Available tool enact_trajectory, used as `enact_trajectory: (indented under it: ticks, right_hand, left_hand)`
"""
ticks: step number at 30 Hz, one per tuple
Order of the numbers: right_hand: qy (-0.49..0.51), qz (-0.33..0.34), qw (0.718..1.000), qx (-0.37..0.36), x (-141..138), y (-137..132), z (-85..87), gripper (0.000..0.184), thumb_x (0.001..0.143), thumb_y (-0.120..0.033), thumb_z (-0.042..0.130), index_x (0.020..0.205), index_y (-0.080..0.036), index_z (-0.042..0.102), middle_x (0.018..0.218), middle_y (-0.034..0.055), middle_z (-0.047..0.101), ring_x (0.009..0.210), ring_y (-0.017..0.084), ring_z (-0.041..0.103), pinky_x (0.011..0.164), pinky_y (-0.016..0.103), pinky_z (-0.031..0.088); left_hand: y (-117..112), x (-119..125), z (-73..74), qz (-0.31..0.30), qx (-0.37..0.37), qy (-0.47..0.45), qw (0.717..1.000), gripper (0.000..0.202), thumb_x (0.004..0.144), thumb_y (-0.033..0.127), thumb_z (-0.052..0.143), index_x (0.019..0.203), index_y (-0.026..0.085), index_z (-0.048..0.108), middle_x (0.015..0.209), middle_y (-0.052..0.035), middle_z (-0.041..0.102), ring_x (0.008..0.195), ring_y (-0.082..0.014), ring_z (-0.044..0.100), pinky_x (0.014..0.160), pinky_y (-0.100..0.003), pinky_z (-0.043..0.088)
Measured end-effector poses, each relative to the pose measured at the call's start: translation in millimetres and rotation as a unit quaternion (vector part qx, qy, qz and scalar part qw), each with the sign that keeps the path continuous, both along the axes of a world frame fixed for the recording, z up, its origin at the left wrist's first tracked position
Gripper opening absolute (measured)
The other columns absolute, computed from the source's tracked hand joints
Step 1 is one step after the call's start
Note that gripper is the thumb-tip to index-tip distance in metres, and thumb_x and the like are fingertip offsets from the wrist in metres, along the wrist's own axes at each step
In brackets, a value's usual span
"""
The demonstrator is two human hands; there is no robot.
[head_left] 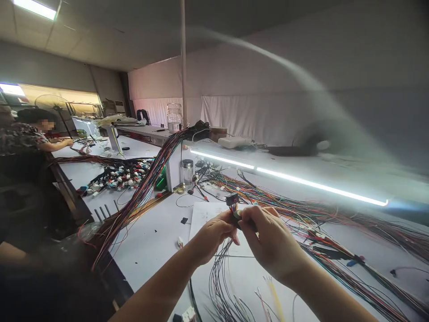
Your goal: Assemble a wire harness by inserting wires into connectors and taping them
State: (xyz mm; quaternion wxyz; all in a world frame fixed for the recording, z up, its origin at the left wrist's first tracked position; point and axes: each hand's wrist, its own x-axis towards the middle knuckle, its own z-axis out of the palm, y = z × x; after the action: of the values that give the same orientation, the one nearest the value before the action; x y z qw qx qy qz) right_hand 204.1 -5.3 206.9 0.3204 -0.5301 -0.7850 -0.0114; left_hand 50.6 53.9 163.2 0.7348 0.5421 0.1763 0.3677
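Note:
My left hand (214,235) and my right hand (271,241) meet over a white workbench (150,243), fingers pinched together. Between them I hold a small dark connector (232,200) with coloured wires sticking up from it. A bundle of thin dark wires (219,277) hangs down from my hands onto the bench. A small black part (237,215) sits pinched between the fingertips of both hands. A sheet of white paper (204,214) lies under my hands.
Long coloured wire harnesses (335,232) run across the bench to the right, and a thick bundle (144,188) slopes off the left edge. A glass jar (187,172), a lit tube lamp (291,179) and a pile of connectors (120,174) stand behind. Another person (23,138) works far left.

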Motion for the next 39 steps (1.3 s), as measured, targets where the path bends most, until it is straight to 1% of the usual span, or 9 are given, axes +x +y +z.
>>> enact_trajectory:
  ticks: [9, 17, 24, 28, 32, 34, 36, 38, 39]
  right_hand:
    - [-0.048, -0.030, 0.998, 0.006, -1, 16, -3.6, 0.011, 0.090, -0.021, 0.044, 0.078, -0.022, 0.042, 0.068, -0.0047, 0.056, 0.064, 0.014, 0.048, 0.075, 0.034, 0.031]
    - [0.050, 0.079, 0.990, -0.102, 17, 55, -9.5, 0.010, 0.089, -0.032, 0.049, 0.085, -0.023, 0.051, 0.080, -0.0018, 0.061, 0.074, 0.015, 0.054, 0.075, 0.033, 0.041]
    - [0.133, 0.043, 0.990, 0.004, -14, 54, -9.9, 0.009, 0.081, -0.032, 0.060, 0.083, -0.024, 0.064, 0.096, 0.0022, 0.062, 0.098, 0.020, 0.055, 0.090, 0.038, 0.040]
    - [0.090, 0.008, 0.996, 0.020, -40, 45, -10.6, 0.010, 0.076, -0.020, 0.060, 0.081, -0.024, 0.067, 0.088, 0.0021, 0.063, 0.090, 0.021, 0.056, 0.084, 0.037, 0.042]
    - [0.114, -0.027, 0.993, 0.012, -53, 42, -6.7, 0.009, 0.077, -0.017, 0.054, 0.077, -0.022, 0.061, 0.089, 0.0008, 0.061, 0.083, 0.018, 0.057, 0.072, 0.031, 0.044]
    - [0.108, -0.034, 0.994, 0.006, -57, 41, -4.6, 0.007, 0.081, -0.022, 0.052, 0.082, -0.022, 0.059, 0.094, 0.0003, 0.061, 0.071, 0.015, 0.057, 0.065, 0.028, 0.042]
    - [0.096, -0.017, 0.995, -0.005, -63, 40, -3.3, 0.009, 0.084, -0.025, 0.049, 0.087, -0.022, 0.057, 0.097, 0.0006, 0.059, 0.060, 0.011, 0.053, 0.057, 0.026, 0.039]
    - [0.099, 0.023, 0.995, -0.017, -71, 39, -2.5, 0.009, 0.085, -0.024, 0.047, 0.087, -0.021, 0.056, 0.094, 0.0013, 0.058, 0.058, 0.011, 0.051, 0.054, 0.025, 0.038]
    - [0.111, 0.046, 0.992, -0.022, -76, 38, -2.5, 0.009, 0.085, -0.024, 0.046, 0.085, -0.021, 0.055, 0.092, 0.0015, 0.057, 0.060, 0.011, 0.051, 0.055, 0.025, 0.038]
  left_hand:
    - [-9, 13, -11.6, 0.186, 0.058, 0.055, 0.979, 0.029, 0.090, 0.044, 0.045, 0.083, 0.016, 0.052, 0.055, 0.0068, 0.039, 0.039, -0.0055, 0.035, 0.039, -0.020, 0.032]
    - [-16, 5, -14.8, 0.079, -0.108, -0.091, 0.987, 0.025, 0.087, 0.035, 0.055, 0.100, 0.014, 0.058, 0.070, 0.0001, 0.055, 0.042, -0.0035, 0.037, 0.042, -0.020, 0.041]
    - [-15, -3, -12.3, 0.152, -0.112, -0.167, 0.968, 0.030, 0.087, 0.023, 0.053, 0.116, 0.017, 0.058, 0.073, -0.0025, 0.060, 0.059, -0.0085, 0.054, 0.064, -0.024, 0.047]
    - [-17, -14, -7.6, 0.145, -0.087, -0.141, 0.975, 0.043, 0.076, 0.006, 0.053, 0.117, 0.018, 0.060, 0.091, -0.0064, 0.063, 0.086, -0.0148, 0.058, 0.080, -0.028, 0.045]
    - [-23, -44, 3.3, 0.110, -0.018, 0.002, 0.994, 0.058, 0.076, 0.010, 0.055, 0.131, 0.025, 0.048, 0.089, -0.0045, 0.061, 0.075, -0.0148, 0.058, 0.076, -0.033, 0.047]
    - [-25, -63, 10.0, 0.168, 0.050, 0.126, 0.976, 0.060, 0.081, 0.025, 0.057, 0.138, 0.031, 0.039, 0.086, -0.0030, 0.059, 0.068, -0.0150, 0.055, 0.070, -0.035, 0.047]
    - [-24, -80, 17.3, 0.303, 0.148, 0.216, 0.916, 0.062, 0.078, 0.037, 0.063, 0.136, 0.034, 0.042, 0.090, -0.0032, 0.057, 0.076, -0.0180, 0.054, 0.076, -0.037, 0.046]
    - [-19, -89, 25.2, 0.387, 0.223, 0.226, 0.866, 0.053, 0.073, 0.042, 0.068, 0.124, 0.031, 0.057, 0.102, -0.0054, 0.056, 0.095, -0.0218, 0.051, 0.088, -0.038, 0.041]
    - [-15, -91, 29.3, 0.382, 0.231, 0.205, 0.871, 0.045, 0.074, 0.043, 0.068, 0.117, 0.029, 0.063, 0.107, -0.0066, 0.056, 0.101, -0.0228, 0.050, 0.092, -0.037, 0.039]
